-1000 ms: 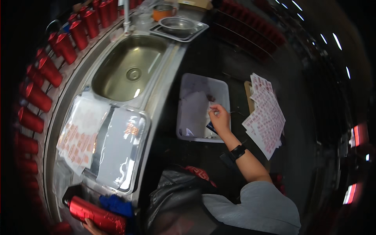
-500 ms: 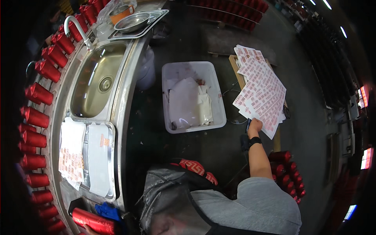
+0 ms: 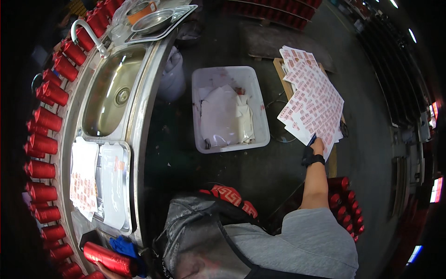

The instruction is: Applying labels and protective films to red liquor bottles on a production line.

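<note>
At the lower left, my left hand [image 3: 106, 270] grips a glossy red bottle [image 3: 109, 259] that lies tilted; only part of the hand shows. A blue cloth [image 3: 123, 246] is bunched beside the bottle. My right arm reaches out to the right, a dark band on its wrist. In my right hand [image 3: 318, 147], closed, is a slim dark blue object [image 3: 312, 139] whose kind I cannot make out. That hand is at the near edge of a fanned stack of white sheets [image 3: 316, 100] with red print, which rests on a wooden support [image 3: 279, 69].
Left of me runs a metal counter with a sink [image 3: 108, 100], a faucet [image 3: 86, 29] and a metal tray [image 3: 124, 186] of sheets. Many red bottles [image 3: 45, 144] line its far side. A white tub [image 3: 265, 135] with papers stands on the floor. More red bottles [image 3: 346, 204] are beside my right arm.
My right hand has moved right and slightly forward, over the near corner of the printed sheets. My left hand stays at the red bottle. The whole view has shifted a little.
</note>
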`<state>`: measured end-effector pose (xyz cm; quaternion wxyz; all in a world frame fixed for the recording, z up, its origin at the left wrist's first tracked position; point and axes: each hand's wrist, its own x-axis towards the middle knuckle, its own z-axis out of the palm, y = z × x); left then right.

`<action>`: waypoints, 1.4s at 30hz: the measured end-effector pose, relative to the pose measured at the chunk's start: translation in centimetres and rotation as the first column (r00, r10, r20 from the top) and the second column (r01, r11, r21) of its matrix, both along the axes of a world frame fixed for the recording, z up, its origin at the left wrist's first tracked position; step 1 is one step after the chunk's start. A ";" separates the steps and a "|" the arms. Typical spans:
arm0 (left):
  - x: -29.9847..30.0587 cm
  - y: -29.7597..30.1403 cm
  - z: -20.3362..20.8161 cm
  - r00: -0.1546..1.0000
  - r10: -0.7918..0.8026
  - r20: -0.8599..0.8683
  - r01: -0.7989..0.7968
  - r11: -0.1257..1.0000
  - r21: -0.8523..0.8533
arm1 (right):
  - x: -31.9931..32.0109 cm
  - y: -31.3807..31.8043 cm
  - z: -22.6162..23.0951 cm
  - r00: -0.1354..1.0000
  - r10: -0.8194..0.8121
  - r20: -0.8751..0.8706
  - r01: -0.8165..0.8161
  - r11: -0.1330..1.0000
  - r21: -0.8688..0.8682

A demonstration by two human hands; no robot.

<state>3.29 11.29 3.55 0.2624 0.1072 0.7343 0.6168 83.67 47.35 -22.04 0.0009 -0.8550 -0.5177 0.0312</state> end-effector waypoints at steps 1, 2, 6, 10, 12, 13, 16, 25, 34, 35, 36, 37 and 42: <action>0.2 -0.3 0.2 1.000 0.012 -0.012 -0.012 1.000 -0.003 | -1.5 0.0 0.0 1.000 0.010 -0.013 -0.010 1.000 -0.003; 0.6 -0.8 0.5 0.999 0.031 -0.032 -0.032 0.999 -0.007 | -4.9 0.2 0.8 0.989 -0.064 -0.135 0.064 0.998 -0.003; -0.2 0.2 -1.4 1.000 0.000 0.019 0.000 1.000 0.022 | 1.0 -0.3 -1.0 0.974 -0.069 -0.215 0.099 0.987 0.130; -0.5 -1.1 -0.9 1.000 0.020 0.007 -0.020 1.000 0.011 | -0.1 -0.6 -1.6 0.586 -0.233 -0.776 0.497 0.860 0.117; -0.6 -1.6 -1.0 1.000 0.027 0.007 -0.027 1.000 0.010 | 0.0 -1.2 -1.8 0.528 -0.229 -0.818 0.548 0.828 0.122; -0.7 -1.8 -1.0 0.999 0.031 0.010 -0.031 0.999 0.010 | 0.1 -1.5 -1.9 0.530 -0.228 -0.817 0.545 0.829 0.123; -0.9 -2.7 -1.2 0.999 0.047 0.016 -0.047 0.999 0.009 | -0.2 -1.9 -1.5 0.390 -0.006 -0.921 0.541 0.811 0.223; -0.8 -4.7 -1.5 0.995 0.097 0.019 -0.098 0.995 0.005 | -2.3 -1.8 1.2 0.893 0.034 -0.449 0.067 0.976 0.207; -1.3 -5.8 -2.2 0.993 0.111 0.042 -0.111 0.994 -0.004 | -3.5 0.9 2.5 0.963 0.067 -0.262 -0.017 0.982 0.186; -1.2 -6.2 -2.0 0.992 0.126 0.030 -0.125 0.992 -0.008 | -6.4 0.9 2.8 0.958 0.077 -0.275 -0.028 0.983 0.181; -1.1 -6.7 -1.8 0.990 0.141 0.016 -0.141 0.990 -0.011 | -9.6 0.7 3.5 0.971 0.056 -0.231 -0.024 0.990 0.141; -1.0 -7.0 -1.7 0.989 0.150 0.013 -0.150 0.989 -0.011 | -11.3 0.5 4.5 0.984 0.033 -0.175 -0.014 0.994 0.107; -1.7 -6.6 -3.3 0.990 0.123 0.069 -0.123 0.992 -0.013 | -5.8 2.2 -2.4 0.843 0.007 -0.538 0.058 0.993 0.104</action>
